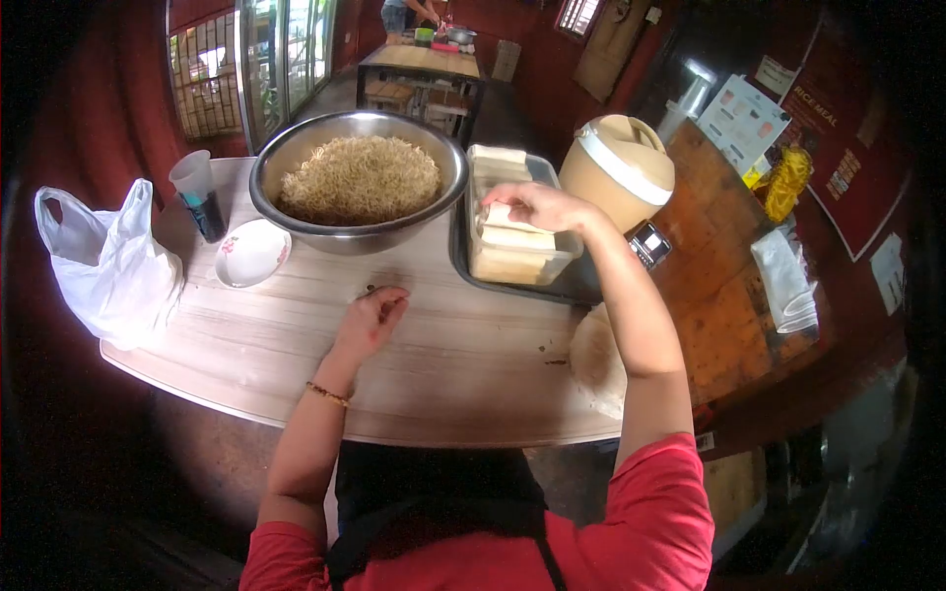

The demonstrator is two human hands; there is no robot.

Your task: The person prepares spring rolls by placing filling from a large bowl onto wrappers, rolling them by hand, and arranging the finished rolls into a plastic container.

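My right hand (537, 207) reaches into a clear plastic container (564, 264) of pale, uncooked spring rolls (520, 238). Its fingers close around one spring roll (501, 215) at the top of the pile. The container stands on a dark tray (459, 251). Over the middle of the table my left hand (370, 320) has loosely bent fingers, with nothing visible in them. Beyond it, a large steel bowl (360, 236) holds a heap of bean sprouts (363, 182). Partly behind my right forearm lies a round, whitish stack (594, 360), perhaps wrappers.
A white plastic bag (113, 261), a cup with dark contents (200, 197) and a flowered plate (253, 253) stand on the left. A beige cooler jug (616, 167) and a small device (647, 243) are at right. Another person (394, 18) is at a far table (419, 61).
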